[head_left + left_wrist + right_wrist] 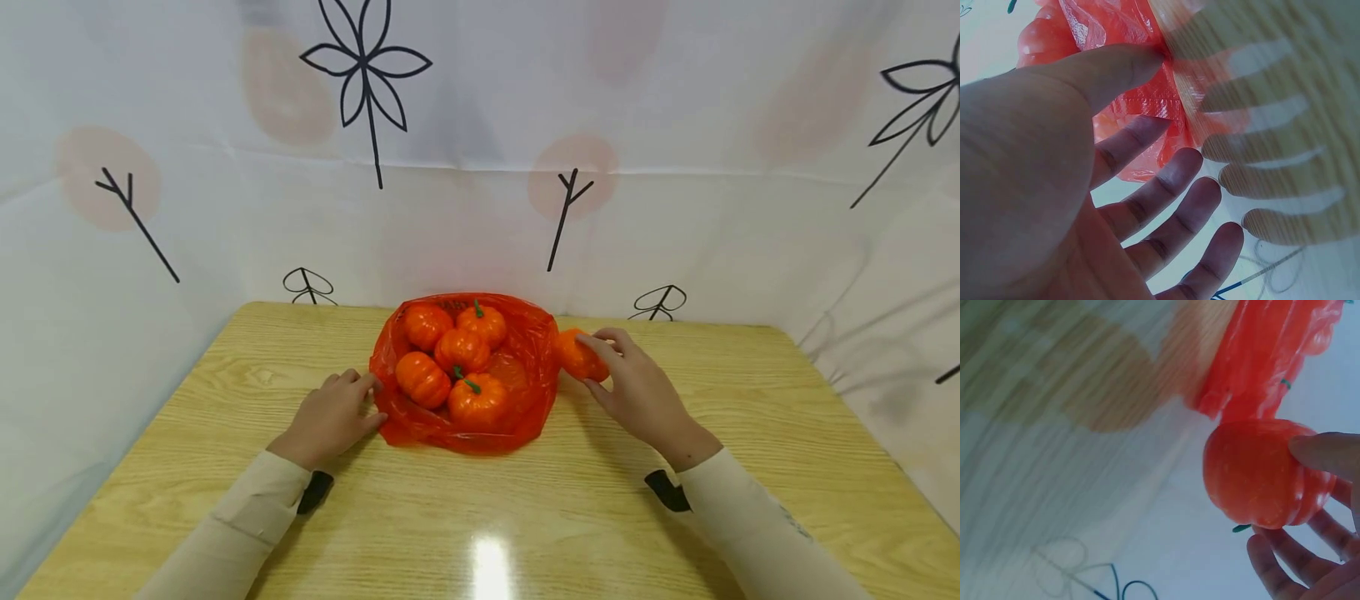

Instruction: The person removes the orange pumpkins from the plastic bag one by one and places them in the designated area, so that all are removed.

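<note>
A red plastic bag stands with its mouth wide on the table, several small orange toy pumpkins with green stems inside it. My left hand is at the bag's left side, thumb and index finger touching the plastic, spread apart; the other fingers extend past the bag. Just beyond the bag's right rim, my right hand holds another toy pumpkin between thumb and fingers. In the right wrist view this pumpkin is raised over the table, its green stem pointing down and away from the bag.
The light wooden table runs under both forearms. A pale cloth printed with flowers and twigs hangs behind it and along the sides. Black straps show at both wrists.
</note>
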The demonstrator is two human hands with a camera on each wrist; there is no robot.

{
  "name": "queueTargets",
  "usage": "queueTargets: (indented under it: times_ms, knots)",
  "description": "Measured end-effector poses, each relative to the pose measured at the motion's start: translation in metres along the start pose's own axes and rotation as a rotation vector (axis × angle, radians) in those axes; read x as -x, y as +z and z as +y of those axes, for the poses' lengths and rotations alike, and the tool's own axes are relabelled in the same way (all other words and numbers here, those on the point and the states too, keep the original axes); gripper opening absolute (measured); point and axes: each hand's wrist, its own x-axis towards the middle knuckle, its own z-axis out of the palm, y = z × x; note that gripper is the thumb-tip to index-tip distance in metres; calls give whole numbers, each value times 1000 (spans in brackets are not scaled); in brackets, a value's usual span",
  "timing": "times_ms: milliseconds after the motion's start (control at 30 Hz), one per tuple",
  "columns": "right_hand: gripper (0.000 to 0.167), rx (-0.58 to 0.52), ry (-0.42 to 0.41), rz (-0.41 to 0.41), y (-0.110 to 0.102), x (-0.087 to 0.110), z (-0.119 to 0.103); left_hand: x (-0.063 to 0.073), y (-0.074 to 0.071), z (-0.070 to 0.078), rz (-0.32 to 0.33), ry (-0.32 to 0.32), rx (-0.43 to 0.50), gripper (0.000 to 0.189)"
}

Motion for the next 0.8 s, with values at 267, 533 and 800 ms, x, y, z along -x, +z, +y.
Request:
queueTargets:
  times_ms: [267,533,800]
  knots:
    - [67,49,43,-138,1,5,7,0,0,1,4,0,-9,32]
    - [56,14,36,-115,3,7,5,0,-1,2,2,-6,-12,33]
    - [39,-104,100,-80,5,10,7,2,-1,3,8,2,-9,32]
